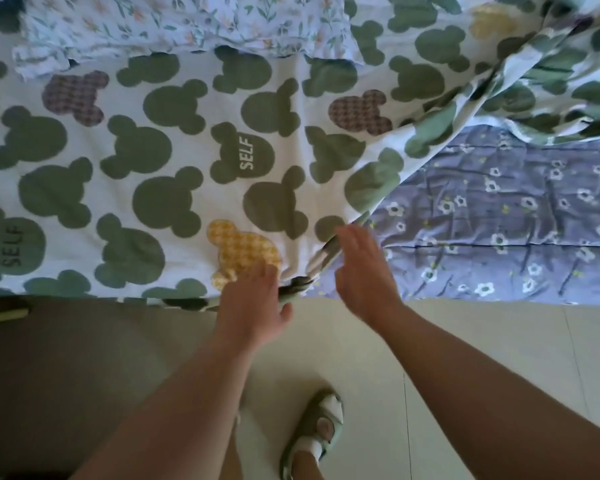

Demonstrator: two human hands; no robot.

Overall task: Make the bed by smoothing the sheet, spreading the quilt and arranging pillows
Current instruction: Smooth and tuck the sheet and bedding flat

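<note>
The head view looks down over both forearms at the near edge of a bed. The left hand [253, 303] lies palm down on the hem of the quilt [174, 140], its fingers straight and spread and its thumb stuck out to the side; it presses on the cloth and grips nothing. The right hand [364, 271], just beside it, is also flat and loose-fingered. It is blurred, so whether it touches the fabric cannot be told.

The quilt is white with green mouse-head shapes, a few in yellow or purple check. It spreads away from the left hand, ahead of it and out to its left. Its turned-back edge rises between the two hands and runs diagonally away past the right hand's fingertips to a rumpled heap far ahead on that side.

Beyond and to the outside of the right hand lies the sheet [506, 223], bare, creased, violet with small white flowers. Far ahead of the left hand sits a pale floral pillow [187, 19], overlapping the quilt's far end.

Below the wrists is the tiled floor [482, 344], and a foot in a green sandal [323, 427] shows between the forearms.
</note>
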